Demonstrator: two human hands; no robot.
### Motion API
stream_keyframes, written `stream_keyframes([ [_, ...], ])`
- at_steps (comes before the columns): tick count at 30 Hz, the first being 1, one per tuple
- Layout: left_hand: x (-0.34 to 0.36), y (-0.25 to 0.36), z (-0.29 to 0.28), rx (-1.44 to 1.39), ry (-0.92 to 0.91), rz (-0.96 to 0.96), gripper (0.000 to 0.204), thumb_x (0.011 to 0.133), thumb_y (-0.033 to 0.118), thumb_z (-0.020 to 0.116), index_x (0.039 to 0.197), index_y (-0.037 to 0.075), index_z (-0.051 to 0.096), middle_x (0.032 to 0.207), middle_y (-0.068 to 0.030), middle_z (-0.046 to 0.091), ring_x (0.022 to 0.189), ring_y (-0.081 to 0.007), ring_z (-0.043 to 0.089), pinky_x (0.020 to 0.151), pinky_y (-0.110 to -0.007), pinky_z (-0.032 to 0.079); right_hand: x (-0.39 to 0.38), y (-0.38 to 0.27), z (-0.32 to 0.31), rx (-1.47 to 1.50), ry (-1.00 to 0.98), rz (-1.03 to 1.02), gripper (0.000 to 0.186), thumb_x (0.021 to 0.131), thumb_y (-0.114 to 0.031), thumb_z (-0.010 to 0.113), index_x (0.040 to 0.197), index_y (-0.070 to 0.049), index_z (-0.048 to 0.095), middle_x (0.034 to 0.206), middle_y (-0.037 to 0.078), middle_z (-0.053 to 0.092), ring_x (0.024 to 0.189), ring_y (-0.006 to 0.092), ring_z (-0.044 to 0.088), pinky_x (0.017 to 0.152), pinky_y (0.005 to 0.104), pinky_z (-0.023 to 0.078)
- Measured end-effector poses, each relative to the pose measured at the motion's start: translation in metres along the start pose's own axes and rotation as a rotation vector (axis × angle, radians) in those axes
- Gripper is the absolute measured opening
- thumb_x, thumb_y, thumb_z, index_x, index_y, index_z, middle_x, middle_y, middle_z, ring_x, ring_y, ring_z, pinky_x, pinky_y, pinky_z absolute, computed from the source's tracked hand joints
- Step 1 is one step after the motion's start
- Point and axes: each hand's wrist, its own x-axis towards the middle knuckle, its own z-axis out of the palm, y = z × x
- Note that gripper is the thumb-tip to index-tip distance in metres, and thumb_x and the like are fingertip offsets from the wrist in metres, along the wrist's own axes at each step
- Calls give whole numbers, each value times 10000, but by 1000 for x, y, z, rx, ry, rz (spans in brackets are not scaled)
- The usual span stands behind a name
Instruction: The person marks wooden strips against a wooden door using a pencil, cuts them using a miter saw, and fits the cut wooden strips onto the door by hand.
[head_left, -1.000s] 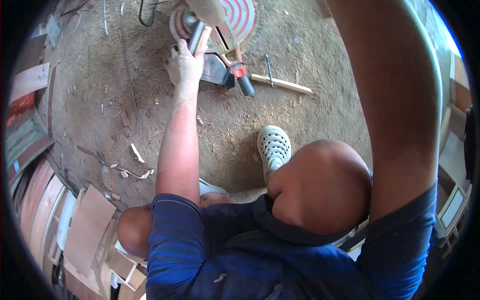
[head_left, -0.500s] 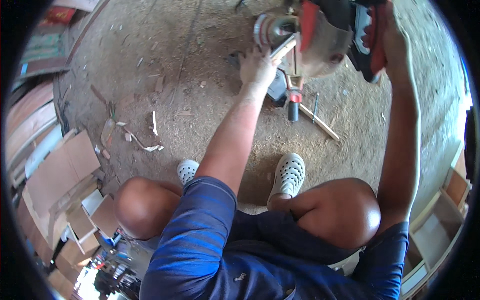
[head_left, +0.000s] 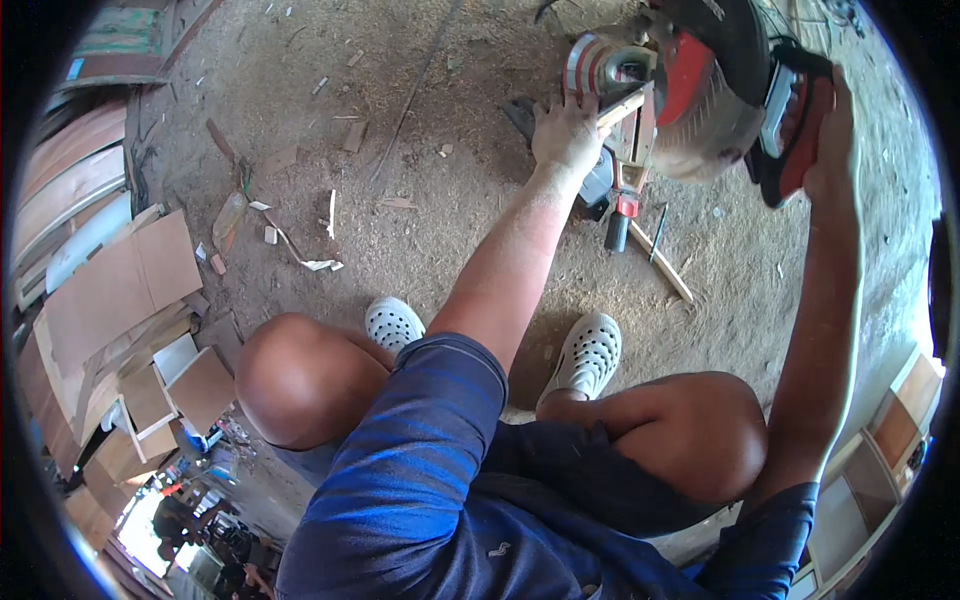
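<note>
readable text: none | blue shirt (head_left: 420, 500): small pale emblem (head_left: 499, 549)

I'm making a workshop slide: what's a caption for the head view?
Left hand at a wood strip on the saw, right hand gripping its red handle.

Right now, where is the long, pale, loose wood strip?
Head view, right of centre: the strip lies on the ground beside a thin dark stick, near the saw's front knob.
</note>
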Motion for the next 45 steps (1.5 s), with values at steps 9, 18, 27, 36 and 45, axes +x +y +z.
stream_keyframes([
  [9, 3, 4, -3, -3, -55, 0, 574, 969, 499, 705, 1366, 94, 621, 1364, -179, 664, 1256, -373, 665, 1059, -609, 483, -45, 48, -1, 211, 28, -57, 570, 1047, -674, 548, 1064, -119, 677, 814, 13, 646, 709, 183, 631, 683, 347, 519],
  [18, 3, 2, -4, -32, -90, -15, 567, 959, 482, 710, 1365, 97, 622, 1309, -155, 675, 1215, -367, 677, 1021, -600, 490, -33, 49, -6, 148, 152, -34, 550, 1073, -650, 535, 1018, -125, 687, 821, 5, 669, 702, 169, 632, 666, 319, 502],
  [27, 4, -1, -4, -8, -98, -10, 551, 982, 475, 703, 1373, 98, 617, 1347, -155, 669, 1264, -364, 655, 1078, -603, 469, -44, 65, -4, 202, 80, -79, 534, 1104, -625, 494, 964, -134, 649, 783, -13, 612, 648, 144, 545, 606, 317, 430],
  [36, 2, -3, -3, -10, -56, -8, 530, 968, 474, 725, 1322, 89, 639, 1322, -147, 687, 1280, -351, 632, 1064, -596, 473, -51, 77, 4, 163, 114, -111, 644, 1073, -717, 438, 1018, -101, 616, 754, 1, 545, 647, 162, 519, 634, 327, 437],
  [45, 3, 0, -7, -10, -63, -9, 510, 966, 452, 736, 1304, 80, 652, 1304, -165, 696, 1260, -358, 646, 1052, -610, 481, -56, 92, 1, 197, 132, -116, 613, 1078, -699, 452, 1032, -108, 610, 791, 13, 568, 654, 164, 523, 639, 327, 441],
])
